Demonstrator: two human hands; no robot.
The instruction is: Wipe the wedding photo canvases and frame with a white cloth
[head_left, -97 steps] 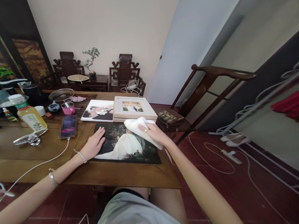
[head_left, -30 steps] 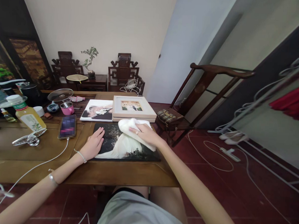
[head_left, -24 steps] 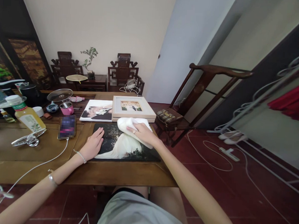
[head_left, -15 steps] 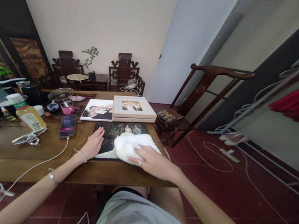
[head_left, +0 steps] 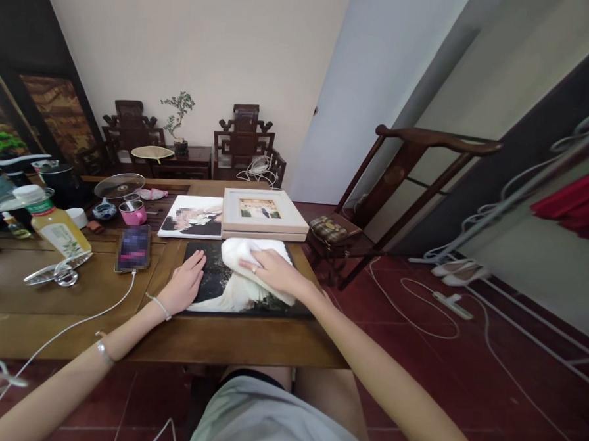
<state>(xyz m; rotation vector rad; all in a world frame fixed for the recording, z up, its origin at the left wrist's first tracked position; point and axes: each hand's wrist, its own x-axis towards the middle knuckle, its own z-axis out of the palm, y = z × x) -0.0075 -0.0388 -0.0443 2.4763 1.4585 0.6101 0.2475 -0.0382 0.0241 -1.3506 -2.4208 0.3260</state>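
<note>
A dark wedding photo panel [head_left: 209, 285] lies flat near the front edge of the wooden table. My left hand [head_left: 185, 284] rests flat on its left side, fingers stretched out. Bunched in my right hand [head_left: 272, 270] is a white cloth [head_left: 238, 252], pressed on the upper right part of the panel. Cloth and hand cover the couple in the picture; the pale dress train shows below them. Just behind the panel sit a stack of white-framed pictures [head_left: 294, 222] and a smaller photo panel [head_left: 195, 225].
Left on the wooden table [head_left: 179, 339] are a phone [head_left: 134, 248] on a charging cable, a silver clip [head_left: 57, 270], a bottle of yellow liquid [head_left: 60, 228] and a pink mug [head_left: 133, 213]. A wooden chair [head_left: 390, 179] holding a plaid bag [head_left: 331, 230] stands right.
My right hand has slid the cloth away from me, from the panel's lower right to its upper part. The couple is now covered and the dress uncovered. My left hand stays put.
</note>
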